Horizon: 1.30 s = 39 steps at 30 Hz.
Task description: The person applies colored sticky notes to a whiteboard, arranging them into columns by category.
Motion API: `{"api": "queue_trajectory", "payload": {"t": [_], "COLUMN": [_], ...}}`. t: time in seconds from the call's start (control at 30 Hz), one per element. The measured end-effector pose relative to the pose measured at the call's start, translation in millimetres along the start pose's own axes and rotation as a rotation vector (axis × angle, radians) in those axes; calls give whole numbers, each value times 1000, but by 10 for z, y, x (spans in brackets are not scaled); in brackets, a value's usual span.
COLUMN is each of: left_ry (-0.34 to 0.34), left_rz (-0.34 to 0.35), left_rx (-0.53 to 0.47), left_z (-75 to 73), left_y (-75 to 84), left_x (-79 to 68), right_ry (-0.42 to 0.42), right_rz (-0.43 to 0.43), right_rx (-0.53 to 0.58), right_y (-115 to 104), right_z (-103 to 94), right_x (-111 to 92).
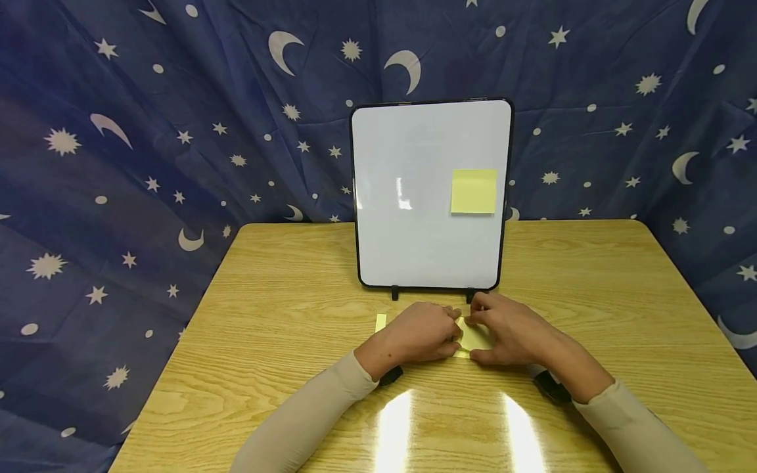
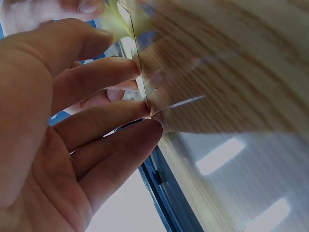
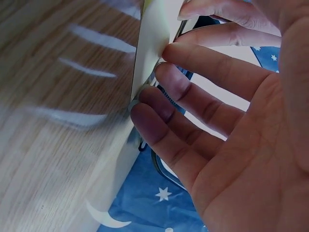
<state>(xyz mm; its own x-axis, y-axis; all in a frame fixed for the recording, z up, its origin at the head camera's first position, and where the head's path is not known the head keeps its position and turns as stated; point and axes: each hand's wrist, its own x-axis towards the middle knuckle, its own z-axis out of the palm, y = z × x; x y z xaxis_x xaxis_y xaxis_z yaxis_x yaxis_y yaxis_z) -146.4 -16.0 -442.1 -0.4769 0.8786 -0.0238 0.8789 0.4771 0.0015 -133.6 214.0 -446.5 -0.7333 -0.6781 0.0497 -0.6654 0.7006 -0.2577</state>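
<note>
Between both hands, low over the table in front of the whiteboard, is a yellow sticky note [image 1: 476, 337]. A paler strip shows under its front edge, like the pad below. My left hand [image 1: 421, 332] holds the left edge, thumb toward the front and fingertips down at the tabletop. My right hand [image 1: 510, 330] grips the note from the right, thumb at the front corner and forefinger at the back. In the right wrist view the right fingertips [image 3: 166, 50] meet the note's pale edge [image 3: 157, 36]. Part of the note is hidden by the hands.
The whiteboard [image 1: 414, 243] stands upright on small black feet, another yellow sticky note [image 1: 474, 191] stuck on its right side. A yellow strip [image 1: 381, 322] lies beside the left wrist, partly covered. A star-patterned curtain [image 1: 148, 131] hangs behind the wooden table [image 1: 284, 289].
</note>
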Motion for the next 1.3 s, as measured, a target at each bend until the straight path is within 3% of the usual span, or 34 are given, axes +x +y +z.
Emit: {"api": "queue_trajectory", "payload": {"t": [0.4, 0.77, 1.0, 1.13, 1.3], "left_ry": [-2, 31, 24, 84, 221], "left_rz": [-7, -47, -98, -120, -108], "left_rx": [21, -21, -103, -26, 138], "left_z": [17, 61, 60, 23, -88], "left_y": [2, -17, -23, -15, 21], "left_x": [-6, -15, -37, -74, -153], "right_ry": [41, 149, 178, 196, 195], "right_rz": [-43, -119, -110, -114, -112], "right_rx": [-55, -41, -10, 1, 7], "right_y": [-12, 20, 62, 63, 74], "right_z": [22, 83, 107, 115, 121], "right_x": [25, 58, 36, 51, 70]}}
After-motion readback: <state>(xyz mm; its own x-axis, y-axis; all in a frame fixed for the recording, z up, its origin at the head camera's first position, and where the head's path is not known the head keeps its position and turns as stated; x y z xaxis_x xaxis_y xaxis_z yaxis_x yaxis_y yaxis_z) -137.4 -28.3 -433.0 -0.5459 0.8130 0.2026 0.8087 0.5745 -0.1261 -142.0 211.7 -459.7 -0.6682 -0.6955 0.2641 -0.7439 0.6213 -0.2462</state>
